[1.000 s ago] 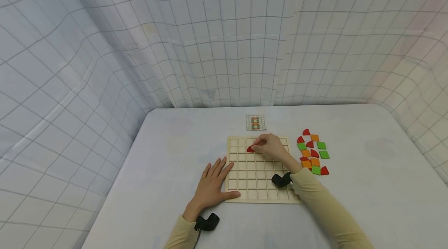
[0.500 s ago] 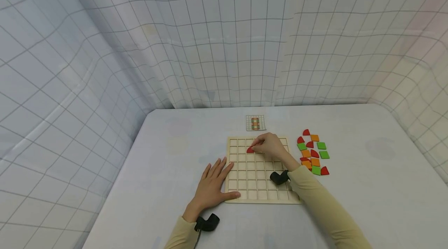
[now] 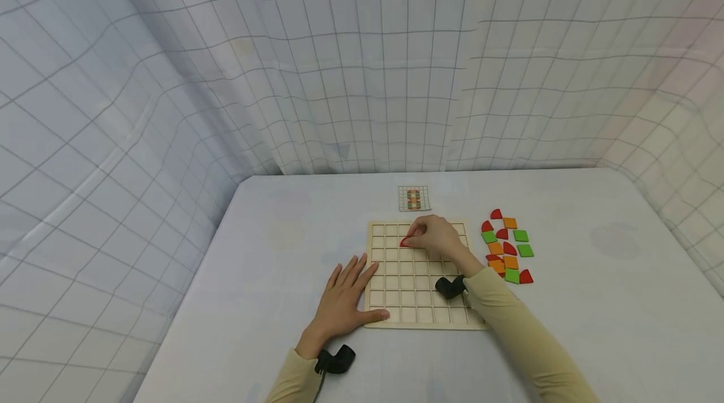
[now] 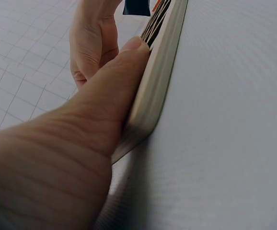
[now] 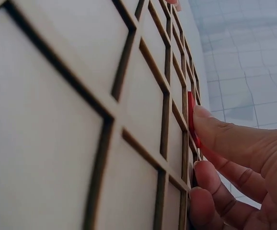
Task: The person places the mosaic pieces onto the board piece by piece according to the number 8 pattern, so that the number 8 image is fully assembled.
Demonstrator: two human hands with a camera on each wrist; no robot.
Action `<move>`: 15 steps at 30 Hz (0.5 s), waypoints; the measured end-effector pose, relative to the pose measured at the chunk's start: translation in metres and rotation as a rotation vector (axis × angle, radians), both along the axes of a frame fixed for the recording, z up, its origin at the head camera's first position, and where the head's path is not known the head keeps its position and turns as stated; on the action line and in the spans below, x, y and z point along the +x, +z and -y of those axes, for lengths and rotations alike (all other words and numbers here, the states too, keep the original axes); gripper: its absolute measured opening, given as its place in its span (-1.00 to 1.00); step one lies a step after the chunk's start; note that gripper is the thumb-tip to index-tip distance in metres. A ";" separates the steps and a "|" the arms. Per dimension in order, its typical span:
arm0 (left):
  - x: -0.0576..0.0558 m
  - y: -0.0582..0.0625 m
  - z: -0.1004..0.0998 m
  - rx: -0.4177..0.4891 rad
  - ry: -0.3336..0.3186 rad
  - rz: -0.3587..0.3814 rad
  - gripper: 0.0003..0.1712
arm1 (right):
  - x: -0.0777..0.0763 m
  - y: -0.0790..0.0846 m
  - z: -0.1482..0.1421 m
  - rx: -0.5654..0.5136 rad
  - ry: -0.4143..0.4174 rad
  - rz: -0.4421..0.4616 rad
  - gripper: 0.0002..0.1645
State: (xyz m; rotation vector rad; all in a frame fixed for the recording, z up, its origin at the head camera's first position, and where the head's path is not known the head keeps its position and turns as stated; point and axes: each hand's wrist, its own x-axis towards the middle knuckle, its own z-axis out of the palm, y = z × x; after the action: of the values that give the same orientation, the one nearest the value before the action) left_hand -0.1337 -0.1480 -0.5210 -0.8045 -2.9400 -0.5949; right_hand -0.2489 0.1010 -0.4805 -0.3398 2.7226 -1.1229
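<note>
A pale wooden board (image 3: 391, 298) with a raised grid of square cells lies on the table. My left hand (image 3: 341, 303) rests with spread fingers along its left edge, the thumb over the near-left corner. In the left wrist view that thumb (image 4: 129, 62) lies on the board's rim. Over the upper part of the grid, my right hand (image 3: 438, 239) pinches a red quarter-circle tile (image 3: 403, 242) between thumb and fingers. The right wrist view shows the red tile (image 5: 191, 115) tilted at a cell, partly hidden by the thumb.
Right of the board lie loose red quarter-circle tiles (image 3: 509, 249), orange square tiles (image 3: 510, 223) and green square tiles (image 3: 520, 236), some overlapping. Behind the board is a small card (image 3: 414, 198) with a coloured grid pattern. Gridded white curtains (image 3: 362, 76) surround the table.
My right wrist has shifted slightly left and away from me, and the fingers now cover more of the red tile. My left hand has stayed still on the board.
</note>
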 end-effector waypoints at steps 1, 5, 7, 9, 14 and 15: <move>0.000 0.000 0.000 0.001 0.000 -0.001 0.10 | 0.000 0.000 0.000 0.002 0.000 0.002 -0.80; -0.001 0.001 -0.001 0.009 -0.003 -0.012 0.09 | 0.000 0.001 -0.003 -0.003 0.021 -0.001 -0.81; -0.001 0.001 -0.001 0.007 -0.004 -0.013 0.09 | 0.002 0.000 -0.007 -0.028 0.042 -0.004 -0.81; 0.000 0.001 -0.002 0.007 -0.006 -0.009 0.09 | 0.004 -0.002 -0.014 -0.068 0.067 -0.022 -0.81; 0.000 0.001 -0.001 -0.001 -0.004 -0.004 0.09 | 0.013 -0.005 -0.041 -0.155 0.078 -0.111 -0.80; 0.000 0.001 -0.001 -0.003 -0.004 -0.006 0.09 | 0.015 -0.004 -0.048 -0.162 0.065 -0.124 -0.80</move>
State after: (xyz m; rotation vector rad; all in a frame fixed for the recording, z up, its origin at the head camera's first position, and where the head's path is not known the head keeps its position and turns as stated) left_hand -0.1333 -0.1470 -0.5200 -0.8109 -2.9354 -0.5881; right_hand -0.2334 0.1487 -0.4845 -0.5342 2.7079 -1.3502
